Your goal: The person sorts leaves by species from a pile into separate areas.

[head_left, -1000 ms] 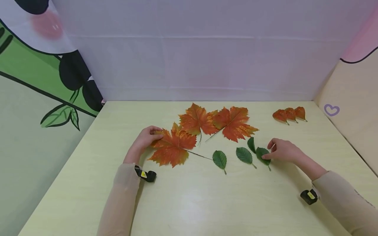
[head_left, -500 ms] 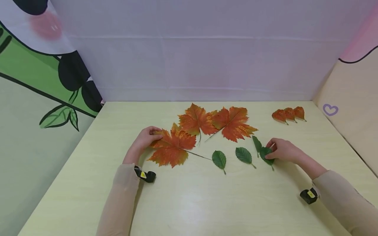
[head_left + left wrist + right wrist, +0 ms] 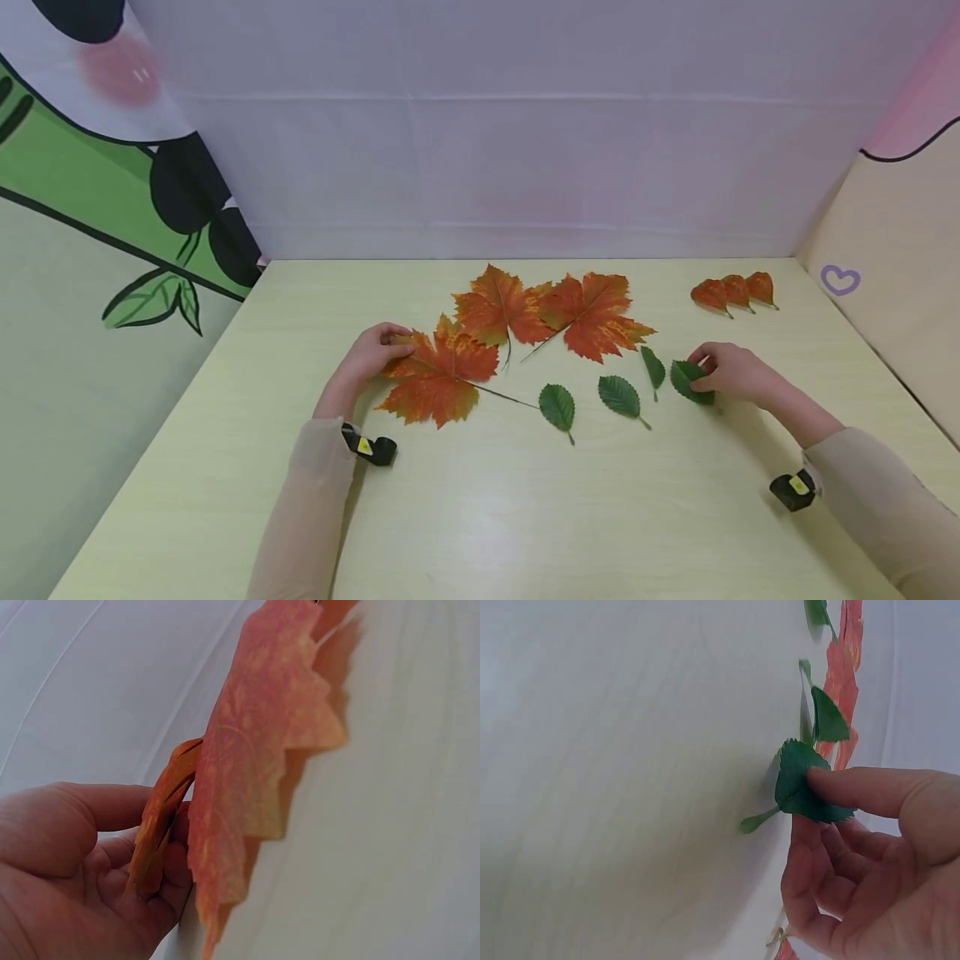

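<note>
My right hand [image 3: 731, 372] pinches a green leaf [image 3: 686, 380] between thumb and fingers at the right of the table. In the right wrist view the thumb lies on this leaf's face [image 3: 793, 780] and its stem sticks out free. Three more green leaves lie to its left: a narrow-looking one [image 3: 653, 367], a middle one [image 3: 619, 395] and the leftmost one [image 3: 557, 407]. My left hand [image 3: 371, 350] holds the left edge of a large orange maple leaf [image 3: 442, 371]. An orange leaf edge [image 3: 161, 825] sits between thumb and fingers in the left wrist view.
Two more orange maple leaves, one in the middle [image 3: 501, 304] and one to the right [image 3: 596, 315], overlap behind. Several small orange-red leaves [image 3: 735, 290] lie in a row at the back right. A pale cloth wall [image 3: 525, 167] rises behind the table [image 3: 480, 517].
My right hand has moved right with its green leaf, away from the narrow-looking leaf, which has shifted right and now lies apart. The left hand has stayed in place.
</note>
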`<action>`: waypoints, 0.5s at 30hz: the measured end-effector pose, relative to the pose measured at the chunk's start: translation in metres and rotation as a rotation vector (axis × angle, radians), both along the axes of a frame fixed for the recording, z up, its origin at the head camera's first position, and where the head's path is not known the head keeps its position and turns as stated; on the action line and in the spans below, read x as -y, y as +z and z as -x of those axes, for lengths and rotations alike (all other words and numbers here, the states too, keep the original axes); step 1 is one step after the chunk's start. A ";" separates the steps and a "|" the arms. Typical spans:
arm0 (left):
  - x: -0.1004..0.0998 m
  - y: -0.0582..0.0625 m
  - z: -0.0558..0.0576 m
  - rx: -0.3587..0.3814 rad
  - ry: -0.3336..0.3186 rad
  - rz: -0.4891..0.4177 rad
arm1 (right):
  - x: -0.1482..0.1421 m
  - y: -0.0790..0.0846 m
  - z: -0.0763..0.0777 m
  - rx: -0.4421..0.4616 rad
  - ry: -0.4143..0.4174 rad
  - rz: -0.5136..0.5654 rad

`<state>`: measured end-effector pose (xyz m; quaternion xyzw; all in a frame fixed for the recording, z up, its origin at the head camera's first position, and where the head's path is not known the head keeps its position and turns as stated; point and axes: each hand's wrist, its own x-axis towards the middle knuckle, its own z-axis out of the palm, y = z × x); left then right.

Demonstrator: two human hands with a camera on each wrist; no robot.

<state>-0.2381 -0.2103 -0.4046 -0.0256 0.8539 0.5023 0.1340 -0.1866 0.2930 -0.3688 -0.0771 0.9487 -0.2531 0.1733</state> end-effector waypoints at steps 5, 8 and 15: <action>-0.001 0.000 0.000 0.005 0.005 -0.005 | -0.013 -0.001 0.006 -0.003 -0.008 -0.018; -0.002 0.000 -0.001 0.011 0.008 -0.008 | -0.022 -0.001 0.010 -0.004 -0.019 -0.028; -0.002 -0.001 -0.001 0.008 0.010 -0.011 | -0.047 0.002 0.018 -0.015 -0.067 -0.051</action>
